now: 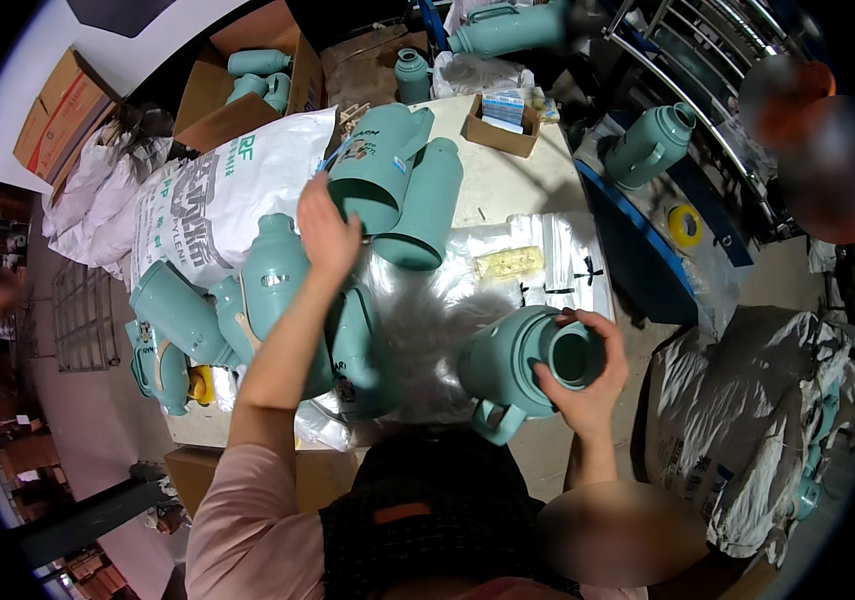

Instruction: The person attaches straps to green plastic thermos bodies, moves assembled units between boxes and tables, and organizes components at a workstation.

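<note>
My right hand (588, 375) grips a light green thermos flask (508, 355) by its round neck at the table's near right. Its mouth is uncovered, and the flask tilts with its handle toward me. Farther left, my left hand (328, 235) closes on the lower left rim of a green flask casing (373, 150), fingers outside and thumb by the rim. That casing lies with its wide end toward me. A small blue strip shows by the left fingertips; I cannot make out what it is. Another green casing (428, 205) lies against its right side.
Several green flasks (183, 315) crowd the table's left side, before a large white woven sack (228, 190). Clear plastic film (428, 340) covers the table's middle. A small carton (501, 128) stands at the far edge; a blue-edged stand with yellow tape (686, 226) is right.
</note>
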`<state>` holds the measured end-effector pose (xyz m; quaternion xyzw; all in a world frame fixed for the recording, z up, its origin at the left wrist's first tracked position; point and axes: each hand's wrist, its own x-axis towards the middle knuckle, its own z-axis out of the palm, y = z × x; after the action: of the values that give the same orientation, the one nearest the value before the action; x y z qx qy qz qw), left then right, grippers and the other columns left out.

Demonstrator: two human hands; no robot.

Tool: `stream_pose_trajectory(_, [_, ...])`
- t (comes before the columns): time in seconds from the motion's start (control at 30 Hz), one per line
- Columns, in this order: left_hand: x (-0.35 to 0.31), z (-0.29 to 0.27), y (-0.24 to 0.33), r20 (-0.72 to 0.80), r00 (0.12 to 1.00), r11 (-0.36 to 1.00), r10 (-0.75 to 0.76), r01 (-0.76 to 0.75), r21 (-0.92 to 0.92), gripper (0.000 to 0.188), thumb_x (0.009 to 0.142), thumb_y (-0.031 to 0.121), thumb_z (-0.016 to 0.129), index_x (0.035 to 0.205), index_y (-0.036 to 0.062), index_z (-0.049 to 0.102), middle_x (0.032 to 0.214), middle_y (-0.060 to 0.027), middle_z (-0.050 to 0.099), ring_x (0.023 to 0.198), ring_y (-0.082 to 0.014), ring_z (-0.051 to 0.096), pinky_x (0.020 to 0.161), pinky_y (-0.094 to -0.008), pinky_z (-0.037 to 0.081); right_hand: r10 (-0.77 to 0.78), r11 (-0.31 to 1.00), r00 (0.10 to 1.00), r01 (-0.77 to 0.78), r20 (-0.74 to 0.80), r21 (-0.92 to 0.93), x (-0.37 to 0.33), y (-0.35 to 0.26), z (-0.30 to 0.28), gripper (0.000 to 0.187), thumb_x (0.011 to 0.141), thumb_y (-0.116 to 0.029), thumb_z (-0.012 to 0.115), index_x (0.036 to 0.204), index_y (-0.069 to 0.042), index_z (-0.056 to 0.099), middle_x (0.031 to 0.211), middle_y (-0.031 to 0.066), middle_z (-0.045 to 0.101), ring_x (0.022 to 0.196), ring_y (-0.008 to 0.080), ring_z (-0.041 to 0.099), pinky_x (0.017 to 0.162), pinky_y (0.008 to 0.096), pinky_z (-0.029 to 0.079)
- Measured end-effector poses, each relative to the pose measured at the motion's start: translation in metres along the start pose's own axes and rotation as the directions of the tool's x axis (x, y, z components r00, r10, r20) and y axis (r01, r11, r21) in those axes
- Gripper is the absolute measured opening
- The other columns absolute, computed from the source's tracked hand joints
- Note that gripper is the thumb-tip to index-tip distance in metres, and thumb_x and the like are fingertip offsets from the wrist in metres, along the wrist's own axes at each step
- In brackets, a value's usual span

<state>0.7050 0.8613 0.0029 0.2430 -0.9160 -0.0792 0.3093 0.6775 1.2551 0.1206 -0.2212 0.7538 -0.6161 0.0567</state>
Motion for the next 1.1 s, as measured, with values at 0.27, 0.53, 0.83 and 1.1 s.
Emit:
stream_pose_trajectory(0.27, [0.061, -0.002, -0.059, 0.151, 0.971, 0.981, -0.186, 0.193, -0.033, 0.026, 0.094, 0.021, 0.061, 0.117, 0.0096, 0.065, 0.081, -0.0211, 0.068, 0.075, -0.0357, 0.068, 0.065, -0.0445, 0.052, 0.019, 0.981, 0.989, -0.047, -0.146, -0.187, 0.010, 0.071, 0.022, 0.065, 0.064, -0.006, 0.085, 0.123, 0.000, 0.058, 0.112, 0.0137, 0.066, 0.103, 0.0235, 0.064, 0.093, 0.0348, 0.051])
stream_pose_trajectory(0.53, [-0.060, -0.134, -0.094, 0.562, 0.478, -0.207, -0.675, 0.608, -0.766, 0.046, 0.098, 0.019, 0.060, 0.139, 0.0003, 0.050, 0.131, -0.0131, 0.062, 0.110, -0.0259, 0.065, 0.092, -0.0374, 0.056, 0.074, 0.979, 0.987, -0.099, -0.143, -0.178, 0.035, 0.069, 0.039, 0.065, 0.065, -0.007, 0.085, 0.123, -0.001, 0.059, 0.108, 0.0117, 0.066, 0.099, 0.0209, 0.065, 0.090, 0.0324, 0.051])
stream_pose_trajectory(0.83, [-0.202, -0.188, -0.064, 0.668, 0.704, 0.749, -0.241, 0.573, -0.332, 0.033, 0.089, 0.005, 0.063, 0.121, 0.0019, 0.065, 0.111, -0.0116, 0.070, 0.101, -0.0243, 0.067, 0.090, -0.0382, 0.053, 0.012, 0.974, 0.995, -0.035, -0.104, -0.224, 0.033, 0.073, 0.027, 0.063, 0.068, -0.005, 0.084, 0.125, -0.001, 0.057, 0.112, 0.0115, 0.066, 0.101, 0.0191, 0.063, 0.093, 0.0318, 0.049])
stream_pose_trajectory(1.1, [-0.085, -0.137, -0.021, 0.930, 0.160, 0.873, 0.332, 0.321, -0.367, 0.042, 0.088, 0.009, 0.064, 0.130, 0.0055, 0.061, 0.122, -0.0168, 0.066, 0.113, -0.0304, 0.063, 0.092, -0.0383, 0.051, 0.009, 0.987, 0.996, -0.022, -0.085, -0.160, 0.022, 0.081, 0.017, 0.065, 0.065, -0.006, 0.083, 0.125, -0.001, 0.057, 0.112, 0.0129, 0.067, 0.105, 0.0214, 0.064, 0.094, 0.0336, 0.050])
